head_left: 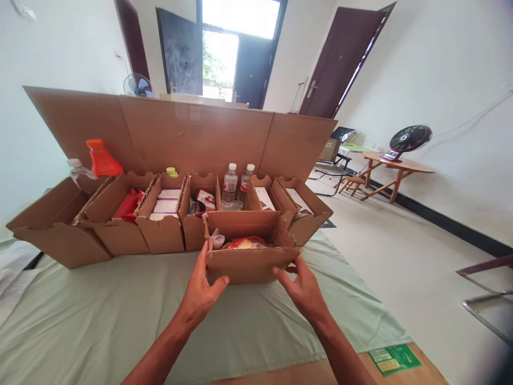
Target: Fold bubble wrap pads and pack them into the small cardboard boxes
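Between my hands is a cardboard box, set crosswise in front of a row of similar boxes. My left hand grips its left end, thumb on the front wall and fingers along the side. At the right end, my right hand has its thumb by the front wall and its fingers behind the corner, partly hidden. Inside lie a red and yellowish package and a small whitish plastic bag. Whether the box rests on the cloth or is slightly raised, I cannot tell.
Several cardboard boxes hold packets and cartons. Behind them stand two water bottles, an orange bottle and a tall cardboard panel. A pale green cloth covers the table. A fan sits on a wooden table at right.
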The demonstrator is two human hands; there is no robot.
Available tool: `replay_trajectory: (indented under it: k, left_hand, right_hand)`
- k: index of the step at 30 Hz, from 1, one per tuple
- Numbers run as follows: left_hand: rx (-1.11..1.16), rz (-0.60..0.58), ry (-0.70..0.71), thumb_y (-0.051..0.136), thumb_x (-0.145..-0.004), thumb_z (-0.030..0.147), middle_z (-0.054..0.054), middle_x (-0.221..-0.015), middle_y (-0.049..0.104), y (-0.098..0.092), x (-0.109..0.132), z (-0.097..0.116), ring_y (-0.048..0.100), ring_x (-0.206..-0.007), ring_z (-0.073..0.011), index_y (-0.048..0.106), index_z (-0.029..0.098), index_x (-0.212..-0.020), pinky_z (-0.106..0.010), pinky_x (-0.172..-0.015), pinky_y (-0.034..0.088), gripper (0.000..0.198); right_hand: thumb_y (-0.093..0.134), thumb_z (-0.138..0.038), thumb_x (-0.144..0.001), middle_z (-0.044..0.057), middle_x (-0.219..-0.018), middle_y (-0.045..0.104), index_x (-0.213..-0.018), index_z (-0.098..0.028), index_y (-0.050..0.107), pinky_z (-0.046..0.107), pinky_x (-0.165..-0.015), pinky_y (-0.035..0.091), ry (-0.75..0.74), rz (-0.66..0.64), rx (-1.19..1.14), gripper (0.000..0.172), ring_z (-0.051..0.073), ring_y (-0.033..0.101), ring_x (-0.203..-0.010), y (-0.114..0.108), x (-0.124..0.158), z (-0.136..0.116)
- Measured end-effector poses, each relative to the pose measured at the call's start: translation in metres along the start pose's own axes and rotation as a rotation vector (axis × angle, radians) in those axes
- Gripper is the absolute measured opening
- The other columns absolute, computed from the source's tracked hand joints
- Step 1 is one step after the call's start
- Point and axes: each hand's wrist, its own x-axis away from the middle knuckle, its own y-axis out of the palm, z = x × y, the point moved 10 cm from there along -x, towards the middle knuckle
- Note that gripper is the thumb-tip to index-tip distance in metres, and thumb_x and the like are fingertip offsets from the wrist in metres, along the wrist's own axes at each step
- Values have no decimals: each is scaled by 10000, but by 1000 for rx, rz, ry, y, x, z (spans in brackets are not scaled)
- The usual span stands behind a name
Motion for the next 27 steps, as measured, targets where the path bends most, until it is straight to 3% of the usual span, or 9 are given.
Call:
replay_trajectory:
  k: [4,7,10,13,15,19,24,27]
  left_hand:
    - [-34,165,33,642,-896,406,-129,-1599,432,-43,42,50,395,-1476,-344,292,234,-1583,-539,-1196,354,790]
    - [-12,284,72,668,-895,403,-94,-1574,478,-70,74,77,390,-1481,-327,379,240,-1550,-478,-1216,344,735]
    - [11,282,-24,672,-891,421,-98,-1562,490,-72,94,54,398,-1477,-321,379,229,-1547,-473,-1215,348,744]
    - [-32,250,-139,613,-918,444,-111,-1566,479,-66,113,9,406,-1472,-320,347,224,-1559,-493,-1213,347,728]
    - [-78,236,-156,586,-925,437,-108,-1563,482,-62,121,-10,415,-1467,-320,350,230,-1557,-498,-1213,346,706]
    - [-49,134,-100,598,-887,345,-113,-1584,456,-42,102,-12,401,-1472,-332,362,218,-1550,-523,-1195,358,715]
    - [84,-24,-20,562,-811,202,-114,-1544,507,-3,38,7,488,-1402,-297,382,205,-1534,-461,-1127,439,745]
    - [110,-32,7,550,-790,189,-107,-1469,574,10,12,12,563,-1310,-275,450,194,-1477,-428,-1095,459,694]
  right_hand:
    - [598,-440,-916,73,-922,734,-1128,-197,631,295,-551,521,-124,90,56,324,206,665,-709,-34,26,-67]
    - [598,-450,-930,61,-892,716,-1111,-205,638,302,-593,522,-187,165,77,307,220,662,-745,-56,46,-97]
    - [576,-444,-942,59,-885,716,-1152,-203,637,299,-587,521,-195,158,58,326,219,658,-727,-42,64,-93]
    - [562,-418,-947,66,-896,719,-1193,-197,632,286,-554,521,-150,82,34,338,216,668,-728,-10,87,-64]
    - [571,-416,-941,65,-889,715,-1182,-200,638,277,-533,516,-106,47,41,329,216,674,-740,4,103,-42]
    - [590,-455,-929,49,-834,700,-1147,-205,637,264,-469,486,23,103,85,335,214,675,-708,-2,128,-6]
    - [620,-531,-898,80,-982,742,-1225,-215,595,358,-721,586,117,234,107,455,243,706,-765,-17,143,23]
    - [610,-558,-900,112,-1118,729,-1344,-206,531,367,-741,586,143,271,100,572,242,718,-775,-18,145,33]
